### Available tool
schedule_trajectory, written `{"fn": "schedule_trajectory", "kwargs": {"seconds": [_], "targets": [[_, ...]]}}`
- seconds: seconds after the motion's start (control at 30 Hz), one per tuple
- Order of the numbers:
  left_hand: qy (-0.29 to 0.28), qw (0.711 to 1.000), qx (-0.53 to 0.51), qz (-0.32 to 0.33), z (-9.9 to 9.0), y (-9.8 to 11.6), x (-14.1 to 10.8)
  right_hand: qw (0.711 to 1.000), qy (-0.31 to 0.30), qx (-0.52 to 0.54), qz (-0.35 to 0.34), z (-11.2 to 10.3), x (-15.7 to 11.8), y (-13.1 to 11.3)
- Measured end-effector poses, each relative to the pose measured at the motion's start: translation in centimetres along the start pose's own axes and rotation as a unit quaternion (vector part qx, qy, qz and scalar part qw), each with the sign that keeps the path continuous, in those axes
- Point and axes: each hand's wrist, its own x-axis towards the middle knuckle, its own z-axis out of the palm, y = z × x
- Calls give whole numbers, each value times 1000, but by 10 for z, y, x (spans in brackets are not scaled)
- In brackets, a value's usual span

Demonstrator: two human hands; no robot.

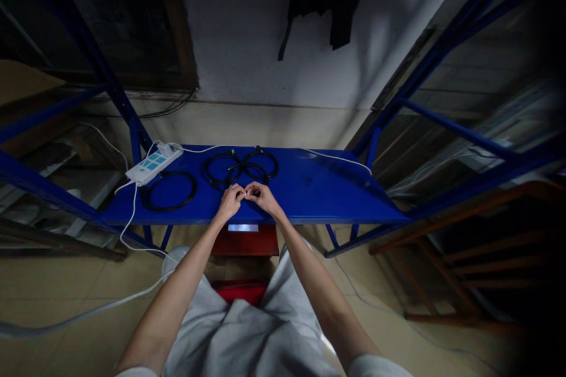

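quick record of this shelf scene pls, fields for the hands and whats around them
hands: left hand and right hand, fingertips together
held: cannot tell
nearest: overlapping black cable coils, just beyond the fingertips
surface: blue metal shelf
also on shelf: single black cable coil, white power strip
cord: white cord, running from the strip down past the shelf edge
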Motion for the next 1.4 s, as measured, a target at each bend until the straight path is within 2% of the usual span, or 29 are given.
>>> {"fn": "schedule_trajectory", "kwargs": {"seconds": [0.27,0.5,0.77,0.93,1.13,1.4], "targets": [[33,998,-51,2,-2,4,-1,1000,10,1,-2,1,-1,4],[79,996,-33,-4,-3,5,-5,1000,-6,16,5,2,-1,2],[83,996,-25,30,-2,11,-13,1000,-5,-9,-7,2,-3,1],[101,993,-28,46,0,12,-19,1000,0,-16,16,2,-4,1],[113,991,-50,43,6,8,-20,999,15,34,25,3,-3,5],[108,992,-49,35,2,12,-25,999,-10,43,16,2,-2,11]]}}
